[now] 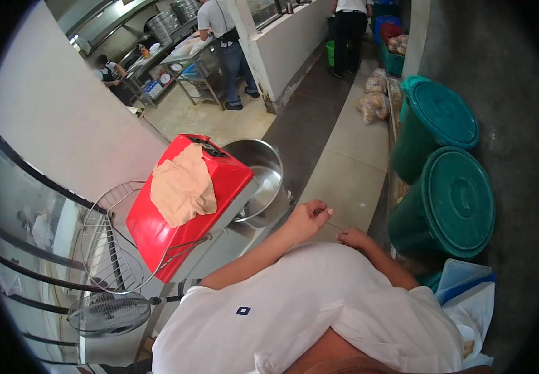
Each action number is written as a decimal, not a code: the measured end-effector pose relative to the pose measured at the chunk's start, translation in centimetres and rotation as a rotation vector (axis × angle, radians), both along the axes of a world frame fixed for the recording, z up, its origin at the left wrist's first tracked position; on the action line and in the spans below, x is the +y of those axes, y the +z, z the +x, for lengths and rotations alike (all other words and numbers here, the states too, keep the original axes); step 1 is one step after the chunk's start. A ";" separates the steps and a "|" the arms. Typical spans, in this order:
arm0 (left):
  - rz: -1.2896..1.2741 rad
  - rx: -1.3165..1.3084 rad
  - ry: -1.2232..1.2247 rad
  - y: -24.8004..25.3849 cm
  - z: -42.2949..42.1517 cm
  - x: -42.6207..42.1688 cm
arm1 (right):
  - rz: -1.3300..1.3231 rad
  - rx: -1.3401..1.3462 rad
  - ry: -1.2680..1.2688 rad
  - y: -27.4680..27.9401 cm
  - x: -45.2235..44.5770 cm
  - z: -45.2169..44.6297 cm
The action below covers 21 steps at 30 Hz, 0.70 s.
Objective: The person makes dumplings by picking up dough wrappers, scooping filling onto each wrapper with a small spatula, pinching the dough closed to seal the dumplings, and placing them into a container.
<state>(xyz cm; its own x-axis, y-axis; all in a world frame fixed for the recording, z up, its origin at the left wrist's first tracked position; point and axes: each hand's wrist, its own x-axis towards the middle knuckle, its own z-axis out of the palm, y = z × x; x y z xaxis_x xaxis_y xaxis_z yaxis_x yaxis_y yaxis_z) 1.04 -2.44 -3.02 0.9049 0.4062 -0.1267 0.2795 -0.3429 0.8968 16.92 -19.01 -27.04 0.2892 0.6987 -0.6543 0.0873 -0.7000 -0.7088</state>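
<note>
My left hand (pixel 309 215) is in front of my belly, beside the steel pot. Its fingers are curled in with the thumb close to them, and nothing shows in it. Close to its right, my right hand (pixel 354 237) is also curled, with its fingertips drawn together and no object visible. The two hands are apart. A large steel pot (pixel 268 181) stands just beyond my left hand. Beside it is a red-topped machine (pixel 148 219) with a tan cloth (pixel 185 187) draped over it.
A round wire guard (pixel 98 240) and a fan (pixel 108 315) are at the left. Two lidded green bins (pixel 460 202) line the right side, with plastic bags of food (pixel 374 106) farther along. A person (pixel 226 43) stands at a metal table; another person (pixel 349 31) is down the walkway.
</note>
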 end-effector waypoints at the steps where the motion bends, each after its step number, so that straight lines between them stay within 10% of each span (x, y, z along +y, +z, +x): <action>1: -0.017 0.011 0.004 -0.1 0.0 0.1 | 0.030 -0.020 -0.001 -0.3 -0.4 -0.2; 21: -0.044 -0.010 0.034 -0.9 0.0 0.2 | 0.051 -0.139 0.039 -1.2 -0.9 0.0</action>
<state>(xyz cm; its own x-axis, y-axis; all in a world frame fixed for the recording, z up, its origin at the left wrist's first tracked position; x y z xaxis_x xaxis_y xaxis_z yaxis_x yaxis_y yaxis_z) 1.06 -2.19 -3.89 0.8919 0.4313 -0.1362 0.2815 -0.2937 0.9135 16.89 -19.90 -28.22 0.3465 0.7424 -0.5734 0.2135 -0.6576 -0.7225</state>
